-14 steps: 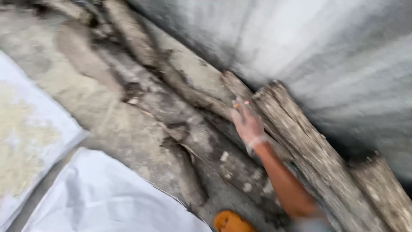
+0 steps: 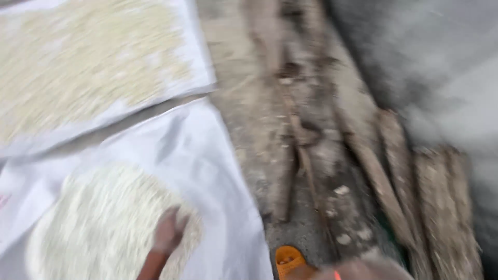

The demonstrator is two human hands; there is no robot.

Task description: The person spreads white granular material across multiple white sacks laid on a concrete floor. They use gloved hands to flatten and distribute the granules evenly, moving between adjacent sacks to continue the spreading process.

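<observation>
The view is blurred by motion. My left hand reaches in from the bottom edge and lies flat, palm down, on a round heap of pale grain. It holds nothing. The heap lies on a white sheet spread on the ground. A second white sheet covered with more pale grain lies beyond it at the upper left. My right hand does not show.
Rough weathered logs lie along a grey wall on the right, with bare concrete ground between them and the sheets. An orange sandal and part of a leg are at the bottom edge.
The view has swung left from the logs to the sheets. The hand that rested on a log is gone from there, and a hand now lies on the grain heap.
</observation>
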